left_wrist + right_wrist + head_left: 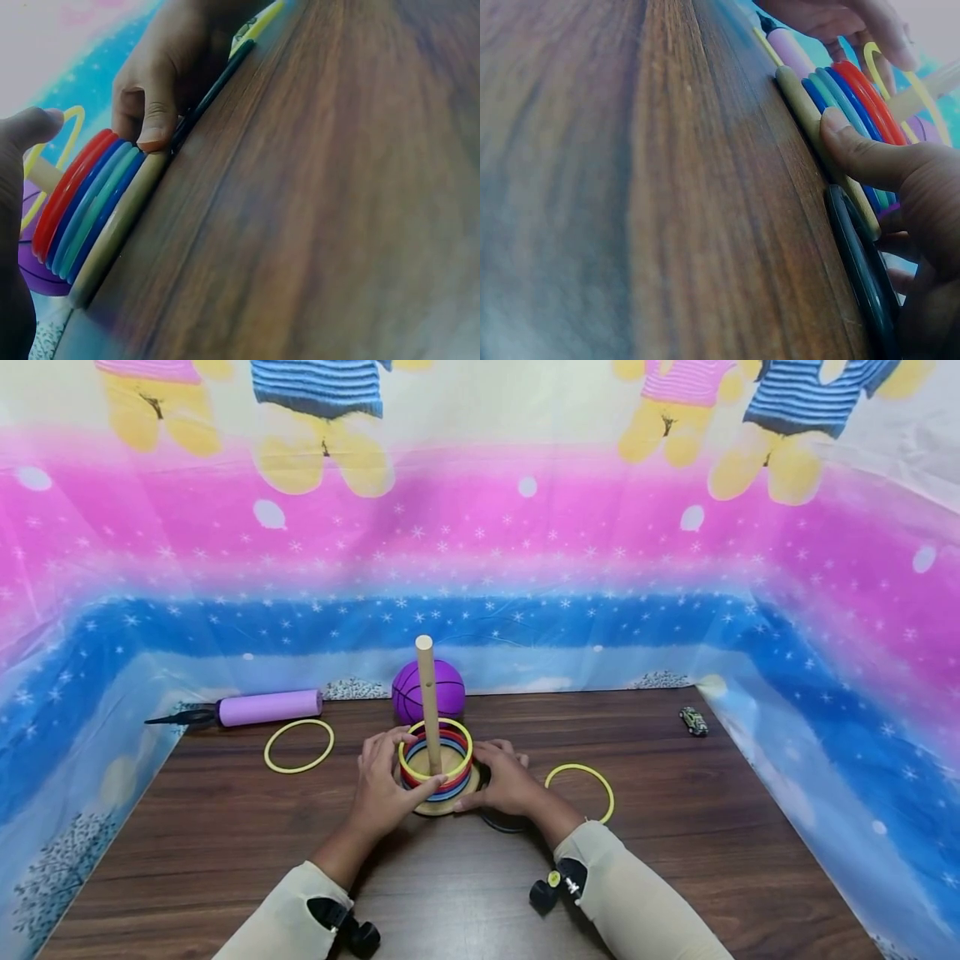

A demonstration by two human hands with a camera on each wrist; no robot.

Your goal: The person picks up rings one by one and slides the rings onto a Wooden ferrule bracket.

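Your left fingers (423,791) pinch a yellow ring (470,750) round the peg (427,685), apparently stacking; your right fingers (480,797) grip the base (435,810). Next, probably lower it and release

Smooth wooden peg (429,697), glossy rings (87,202) (probably plastic; blurred), wood-grained table (690,835).

Behind the left hand (382,785) and right hand (508,783), cream sleeves (647,902) bear black mounts (327,912) with stubby knobs (365,940) and silvery screws (572,887).

ball (452,687) is part. hidden behind peg (427,693); blk ring (861,270), by r. hand (510,781); sleeves (645,893) are cut at head-view btm.
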